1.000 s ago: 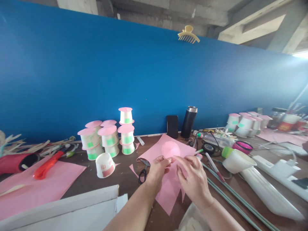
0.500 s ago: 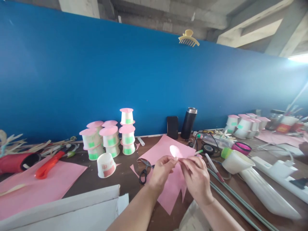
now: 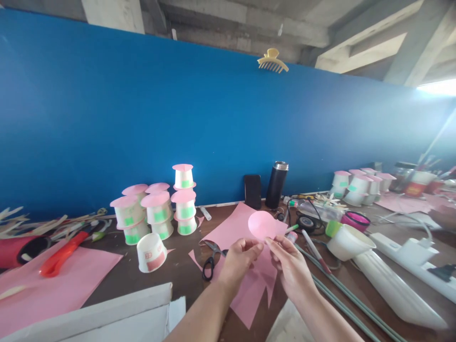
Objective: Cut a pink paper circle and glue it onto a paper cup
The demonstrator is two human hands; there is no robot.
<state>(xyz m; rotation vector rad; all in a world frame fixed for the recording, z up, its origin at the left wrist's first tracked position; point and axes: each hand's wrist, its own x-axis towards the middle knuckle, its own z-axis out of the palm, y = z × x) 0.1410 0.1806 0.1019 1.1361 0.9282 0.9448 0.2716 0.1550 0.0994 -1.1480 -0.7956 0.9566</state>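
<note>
A round piece of pink paper [image 3: 261, 224] stands up between my fingertips, its flat face toward me. My left hand [image 3: 241, 260] pinches its lower edge with thumb and forefinger. Just beside that, my right hand [image 3: 292, 262] grips the same edge between thumb and fingers. Beneath both hands lies a cut sheet of pink paper [image 3: 228, 228] with ragged points. Black-handled scissors [image 3: 209, 266] rest to the left of my left hand, partly over the sheet.
Paper cups with pink discs [image 3: 156, 214] stand stacked at the left, with a loose white cup [image 3: 151, 252] in front. Behind are a phone [image 3: 252, 191] and a black flask [image 3: 277, 185]. Rods [image 3: 335, 299], a white scoop-like holder [image 3: 395, 289] and a power strip [image 3: 402, 254] lie right.
The pink disc has turned from a tilted, narrow view to nearly face-on. My hands stay together at its lower edge. The whole view has shifted slightly.
</note>
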